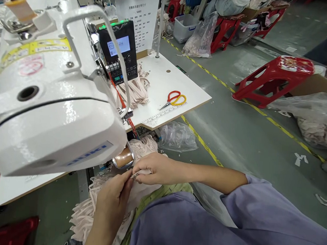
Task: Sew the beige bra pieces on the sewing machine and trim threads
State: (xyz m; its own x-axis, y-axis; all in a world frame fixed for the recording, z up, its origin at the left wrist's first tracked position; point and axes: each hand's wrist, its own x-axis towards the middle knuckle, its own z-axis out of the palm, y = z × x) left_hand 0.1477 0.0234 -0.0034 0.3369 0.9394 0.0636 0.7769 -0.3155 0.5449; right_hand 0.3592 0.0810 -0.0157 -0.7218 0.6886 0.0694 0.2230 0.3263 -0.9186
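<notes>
Just in front of the white sewing machine's head (60, 131), my two hands meet over my lap. My left hand (113, 193) pinches the end of a pale pink fabric strip (144, 172) between thumb and fingers. The same strip runs into my right hand (156, 167), whose fingers are curled round it. Pale lace fabric (144, 146) lies beside the machine's arm end, just beyond my right hand. A heap of pale pink fabric pieces (84, 215) hangs below and left of my hands. The strip's far end is hidden by my fingers.
Red-and-yellow-handled scissors (176, 98) and a ruler scale (164, 113) are on the white tabletop (188, 83). Pink straps (136, 89) lie by the control panel (119, 51). A red stool (274, 79) and plastic bags (316, 117) stand on the floor to the right.
</notes>
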